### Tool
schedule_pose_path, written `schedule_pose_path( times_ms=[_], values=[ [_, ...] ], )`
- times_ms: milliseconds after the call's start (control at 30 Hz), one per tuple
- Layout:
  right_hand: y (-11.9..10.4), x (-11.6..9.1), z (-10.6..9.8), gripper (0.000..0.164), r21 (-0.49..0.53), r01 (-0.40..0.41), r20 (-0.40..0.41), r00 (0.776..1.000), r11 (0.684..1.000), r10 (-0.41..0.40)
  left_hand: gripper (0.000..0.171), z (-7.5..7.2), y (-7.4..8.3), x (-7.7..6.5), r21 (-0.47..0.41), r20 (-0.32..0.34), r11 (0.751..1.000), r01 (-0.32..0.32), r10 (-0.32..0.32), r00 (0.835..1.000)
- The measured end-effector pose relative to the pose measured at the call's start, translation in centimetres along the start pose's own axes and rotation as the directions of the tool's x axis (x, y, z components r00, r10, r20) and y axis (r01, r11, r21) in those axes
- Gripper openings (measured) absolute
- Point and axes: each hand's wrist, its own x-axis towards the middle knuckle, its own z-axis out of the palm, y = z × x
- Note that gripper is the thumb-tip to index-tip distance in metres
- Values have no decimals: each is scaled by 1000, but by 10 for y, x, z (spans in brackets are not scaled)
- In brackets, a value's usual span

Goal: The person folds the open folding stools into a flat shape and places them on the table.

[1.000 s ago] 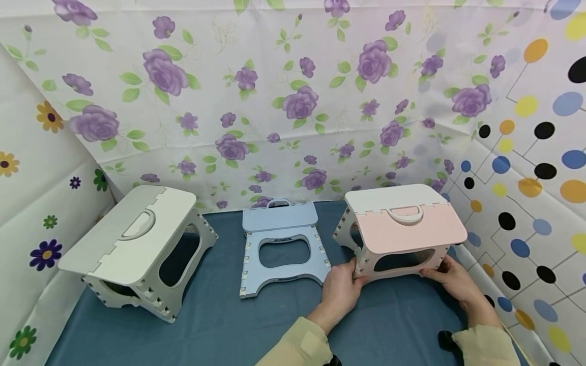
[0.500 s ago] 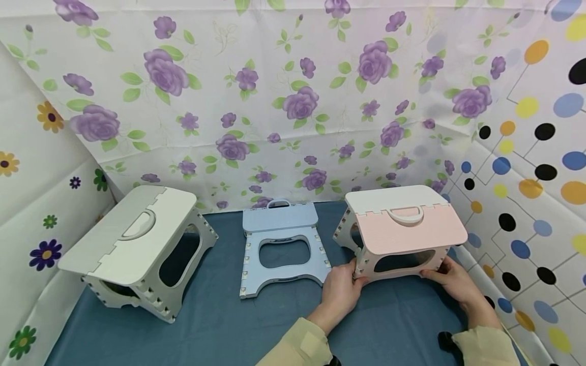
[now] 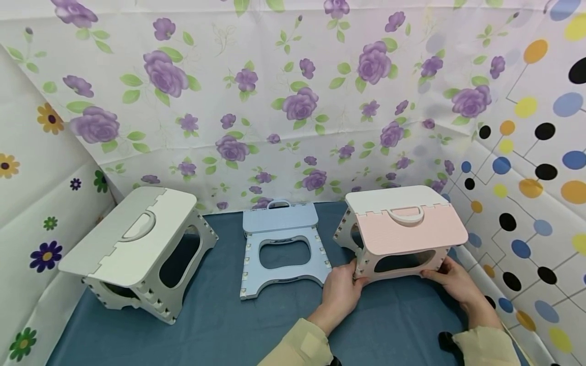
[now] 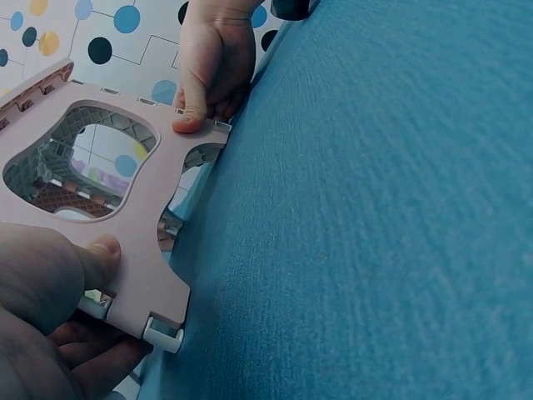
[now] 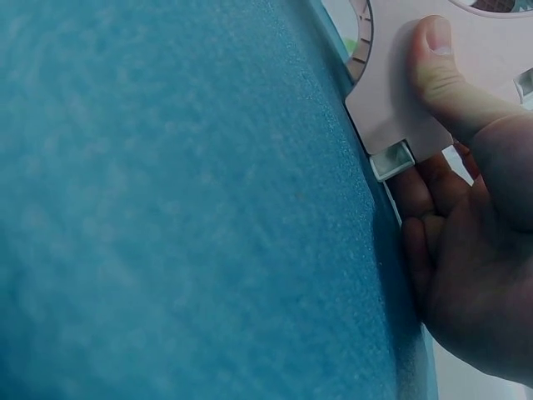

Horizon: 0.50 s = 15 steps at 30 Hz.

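Note:
On the right of the head view, a pink and white folding step stool (image 3: 412, 229) stands unfolded on its legs. My left hand (image 3: 341, 290) grips the lower left corner of its front leg panel, with the thumb on the pink face (image 4: 137, 275) and the fingers curled behind. At the opposite corner, my right hand (image 3: 455, 287) holds the same panel. Its thumb (image 5: 440, 62) presses the front while the other fingers wrap round the edge. Just left of my left hand, a light blue folding stool (image 3: 284, 272) lies folded flat.
A white folding stool (image 3: 137, 234) stands unfolded at the left. All three stools are on a dark blue cloth (image 3: 220, 330). Behind rises a flowered curtain (image 3: 274, 101), and a dotted sheet (image 3: 526, 178) borders the right side.

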Motion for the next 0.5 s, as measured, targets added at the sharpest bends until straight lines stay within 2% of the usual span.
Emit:
schedule_pose_path(
  times_ms=[500],
  values=[
    [1,-1,0,60,8,16,3,1000,1000,-16,27,1,-1,0,5,-2,1000,0,0,1000]
  ],
)
